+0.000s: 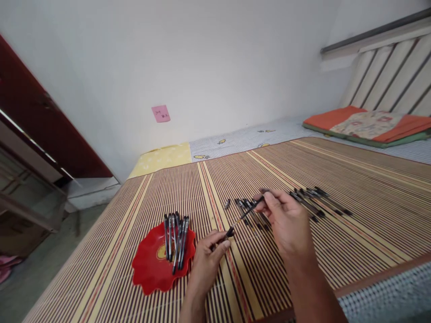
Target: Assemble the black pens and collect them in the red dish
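Observation:
My left hand (206, 259) pinches a small black pen cap (230, 232) just above the striped bamboo mat (353, 179). My right hand (286, 222) grips a black pen (251, 210) by its barrel, the tip pointing down-left toward the cap, a short gap between them. A loose pile of black pens (251, 213) lies on the mat just behind my hands. A second row of pens (316, 202) lies to the right. A red scalloped plate (151, 269) at my left holds several capped pens (177, 240).
The mat covers a bed against a white wall with a pink sticky note (160, 113). An orange and patterned pillow (367, 125) lies at the far right. A dark red door (40, 121) and grey floor are to the left.

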{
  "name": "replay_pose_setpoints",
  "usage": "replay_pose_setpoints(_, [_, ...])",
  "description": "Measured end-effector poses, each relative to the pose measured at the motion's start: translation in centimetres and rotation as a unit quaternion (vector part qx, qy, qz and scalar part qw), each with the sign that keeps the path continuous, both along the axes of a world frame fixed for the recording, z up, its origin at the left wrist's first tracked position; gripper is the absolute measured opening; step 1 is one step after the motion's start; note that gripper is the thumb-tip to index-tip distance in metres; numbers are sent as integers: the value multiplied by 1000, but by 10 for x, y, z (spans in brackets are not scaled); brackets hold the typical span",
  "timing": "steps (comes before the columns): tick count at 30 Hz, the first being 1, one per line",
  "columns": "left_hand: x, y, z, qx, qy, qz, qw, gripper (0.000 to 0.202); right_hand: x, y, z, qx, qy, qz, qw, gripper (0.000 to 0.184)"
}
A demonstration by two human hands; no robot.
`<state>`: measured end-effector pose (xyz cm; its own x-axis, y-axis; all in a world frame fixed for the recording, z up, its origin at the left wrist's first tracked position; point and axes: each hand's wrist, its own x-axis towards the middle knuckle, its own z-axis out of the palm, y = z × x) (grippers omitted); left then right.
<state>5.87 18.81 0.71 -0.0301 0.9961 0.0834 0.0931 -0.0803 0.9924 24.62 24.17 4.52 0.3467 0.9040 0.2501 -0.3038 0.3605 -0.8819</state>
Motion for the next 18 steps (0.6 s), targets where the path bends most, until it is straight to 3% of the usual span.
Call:
replay_pose_setpoints(8, [2, -1, 0, 32, 54, -65, 996, 27, 4, -2, 2, 24, -41, -2, 999, 18])
replay_pose_setpoints(14, [-2, -5, 10, 22, 73, -116, 990, 30, 9, -7, 8, 41, -82, 76, 993, 20])
replay_pose_setpoints(18, [-1, -9, 19, -6, 32, -128, 991, 32, 4, -11, 16, 18, -126, 147, 981, 19])
